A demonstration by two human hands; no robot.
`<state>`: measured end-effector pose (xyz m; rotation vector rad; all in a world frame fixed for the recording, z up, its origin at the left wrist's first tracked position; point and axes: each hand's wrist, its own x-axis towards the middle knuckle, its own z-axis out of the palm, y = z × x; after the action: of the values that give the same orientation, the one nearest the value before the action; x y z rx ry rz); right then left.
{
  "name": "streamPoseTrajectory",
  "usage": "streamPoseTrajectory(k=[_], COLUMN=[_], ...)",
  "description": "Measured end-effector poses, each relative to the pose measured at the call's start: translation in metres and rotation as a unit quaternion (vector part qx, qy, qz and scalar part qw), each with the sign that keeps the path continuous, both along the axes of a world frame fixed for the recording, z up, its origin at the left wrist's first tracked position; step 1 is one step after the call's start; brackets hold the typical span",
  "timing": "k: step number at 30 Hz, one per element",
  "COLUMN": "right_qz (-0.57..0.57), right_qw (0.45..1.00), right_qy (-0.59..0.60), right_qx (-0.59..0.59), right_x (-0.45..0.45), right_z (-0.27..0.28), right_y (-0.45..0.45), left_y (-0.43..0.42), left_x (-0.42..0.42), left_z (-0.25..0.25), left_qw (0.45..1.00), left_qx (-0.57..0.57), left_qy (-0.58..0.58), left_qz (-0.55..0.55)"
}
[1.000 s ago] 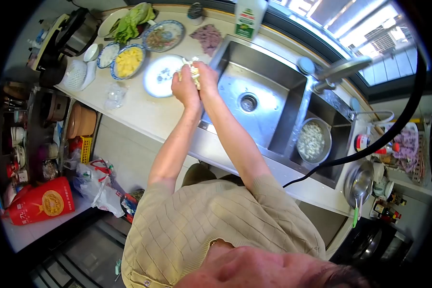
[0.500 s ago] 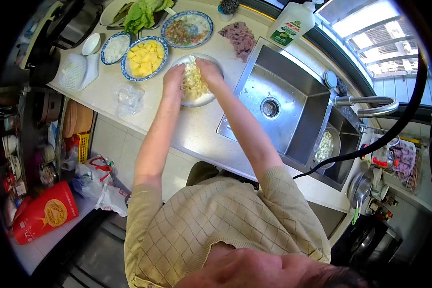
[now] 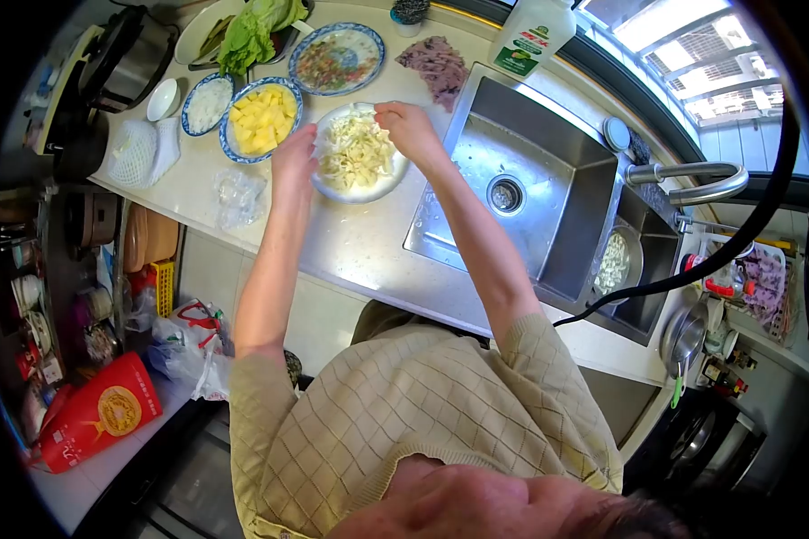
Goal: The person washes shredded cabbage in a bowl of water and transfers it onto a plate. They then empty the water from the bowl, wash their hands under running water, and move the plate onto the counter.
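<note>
A white plate point(image 3: 375, 189) on the counter holds a heap of pale yellow-white shredded food point(image 3: 354, 154), its exact kind unclear. At the plate's left edge is my left hand point(image 3: 293, 156), seen edge-on, its fingers loosely extended and slightly blurred. My right hand point(image 3: 412, 133) hovers at the upper right rim, fingers apart and pointing in over the food. Neither hand shows anything held; whether either touches the rim is hard to tell. Just left of the plate stands a blue-rimmed bowl of yellow chunks point(image 3: 262, 119).
Behind are a patterned plate of chopped bits point(image 3: 337, 58), green lettuce point(image 3: 259, 34) and purplish sliced food point(image 3: 433, 70) lying on the counter. A steel sink point(image 3: 535, 171) borders the right. A crumpled plastic bag point(image 3: 239, 198) lies near the front edge. A dark cable point(image 3: 692, 274) crosses the right side.
Both hands were in the shredded food and have moved apart, out to the plate's left and right edges. The heap is more exposed. The whole view has shifted slightly.
</note>
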<state>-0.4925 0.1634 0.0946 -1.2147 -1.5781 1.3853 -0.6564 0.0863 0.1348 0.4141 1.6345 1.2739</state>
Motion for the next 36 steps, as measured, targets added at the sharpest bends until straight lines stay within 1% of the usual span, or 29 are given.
streamPoseTrajectory(k=[2, 3, 4, 6, 8, 9, 11, 12, 13, 14, 15, 16, 18, 19, 20, 22, 23, 24, 25, 26, 27, 28, 30, 31, 32, 34, 35, 36], right_qz=[-0.016, -0.025, -0.052, -0.101, -0.095, -0.097, -0.095, -0.105, -0.113, -0.127, -0.142, -0.151, -0.210, -0.234, -0.271, -0.364, -0.368, -0.403, -0.413, -0.407, -0.394, -0.376, -0.320, -0.290, -0.250, -0.167, -0.086, -0.065], right_qw=[1.000, 1.000, 0.992, 0.947, 0.903, 0.876, 0.875, 0.877, 0.882, 0.891, 0.904, 0.916, 0.930, 0.934, 0.934, 0.907, 0.907, 0.900, 0.901, 0.906, 0.902, 0.886, 0.891, 0.893, 0.896, 0.891, 0.887, 0.879], right_qy=[0.010, 0.016, 0.106, 0.280, 0.367, 0.409, 0.413, 0.409, 0.400, 0.386, 0.356, 0.326, 0.260, 0.228, 0.202, 0.153, 0.142, 0.093, 0.062, -0.042, -0.156, -0.268, -0.310, -0.329, -0.363, -0.420, -0.452, -0.470], right_qx=[-0.005, -0.007, -0.047, -0.122, -0.202, -0.236, -0.233, -0.229, -0.221, -0.203, -0.191, -0.180, -0.154, -0.145, -0.114, -0.145, -0.148, -0.140, -0.116, -0.109, -0.078, -0.046, -0.084, -0.102, -0.052, 0.045, 0.036, 0.045], right_x=[0.000, -0.001, -0.001, 0.004, 0.020, 0.031, 0.058, 0.078, 0.102, 0.124, 0.151, 0.179, 0.242, 0.275, 0.312, 0.385, 0.425, 0.490, 0.525, 0.556, 0.577, 0.594, 0.608, 0.612, 0.614, 0.610, 0.611, 0.610], right_z=[-0.017, -0.020, -0.007, 0.019, 0.028, 0.028, 0.021, 0.017, 0.025, 0.024, 0.020, 0.015, 0.000, -0.011, -0.025, -0.030, -0.042, -0.060, -0.070, -0.090, -0.107, -0.119, -0.124, -0.125, -0.128, -0.135, -0.137, -0.141], right_y=[-0.007, -0.010, -0.016, -0.027, -0.028, -0.028, -0.030, -0.033, -0.040, -0.046, -0.052, -0.058, -0.065, -0.068, -0.069, -0.080, -0.084, -0.092, -0.097, -0.099, -0.101, -0.100, -0.097, -0.094, -0.089, -0.086, -0.081, -0.078], left_y=[-0.007, -0.010, -0.012, -0.014, -0.017, -0.019, -0.020, -0.019, -0.020, -0.021, -0.024, -0.028, -0.038, -0.043, -0.047, -0.051, -0.053, -0.053, -0.051, -0.049, -0.043, -0.039, -0.028, -0.022, -0.016, -0.001, 0.008, 0.015], left_x=[0.003, 0.005, 0.008, 0.014, 0.028, 0.036, 0.065, 0.089, 0.116, 0.141, 0.166, 0.198, 0.263, 0.297, 0.330, 0.393, 0.426, 0.487, 0.522, 0.550, 0.573, 0.593, 0.616, 0.627, 0.634, 0.643, 0.646, 0.647], left_z=[-0.008, -0.009, -0.009, -0.006, 0.004, 0.007, 0.010, 0.012, 0.015, 0.014, 0.003, -0.005, -0.015, -0.018, -0.024, -0.037, -0.046, -0.050, -0.057, -0.075, -0.113, -0.117, -0.142, -0.151, -0.160, -0.184, -0.197, -0.202], left_qw=[0.992, 0.986, 0.979, 0.962, 0.946, 0.946, 0.947, 0.955, 0.962, 0.967, 0.965, 0.967, 0.969, 0.974, 0.973, 0.964, 0.959, 0.947, 0.934, 0.922, 0.908, 0.872, 0.816, 0.799, 0.780, 0.765, 0.756, 0.748], left_qx=[0.092, 0.112, 0.132, 0.170, 0.199, 0.204, 0.213, 0.203, 0.191, 0.179, 0.191, 0.168, 0.128, 0.097, 0.088, 0.086, 0.097, 0.109, 0.075, 0.065, 0.078, 0.103, 0.131, 0.132, 0.136, 0.186, 0.219, 0.183], left_qy=[-0.017, -0.033, -0.048, -0.075, -0.095, -0.109, -0.154, -0.156, -0.159, -0.160, -0.181, -0.187, -0.186, -0.169, -0.164, -0.165, -0.163, -0.123, -0.128, -0.105, 0.024, 0.176, 0.319, 0.367, 0.394, 0.394, 0.378, 0.376], left_qz=[0.086, 0.117, 0.147, 0.200, 0.239, 0.227, 0.187, 0.153, 0.117, 0.079, 0.005, -0.034, -0.104, -0.111, -0.133, -0.191, -0.210, -0.277, -0.324, -0.368, -0.411, -0.444, -0.464, -0.458, -0.467, -0.475, -0.487, -0.515])
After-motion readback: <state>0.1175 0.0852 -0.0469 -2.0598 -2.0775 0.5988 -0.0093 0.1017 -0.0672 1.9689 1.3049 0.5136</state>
